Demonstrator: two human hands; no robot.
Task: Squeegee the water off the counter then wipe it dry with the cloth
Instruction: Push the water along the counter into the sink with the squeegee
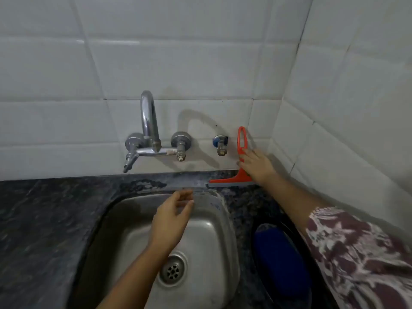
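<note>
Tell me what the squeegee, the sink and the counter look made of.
Squeegee: moulded plastic, glossy orange-red, with a grey blade strip, probably rubber. Sink: stainless steel, brushed, by its dull silvery sheen. Counter: polished stone, perhaps granite, by the dark speckled pattern; laminate cannot be ruled out.

Red squeegee (231,180) upright, blade on dark speckled counter (44,219) by wall, blue cloth (278,253) at right

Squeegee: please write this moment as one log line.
step: squeegee pickup; right hand: on its handle, hold unclear; left hand: open over sink; cloth: untouched
</note>
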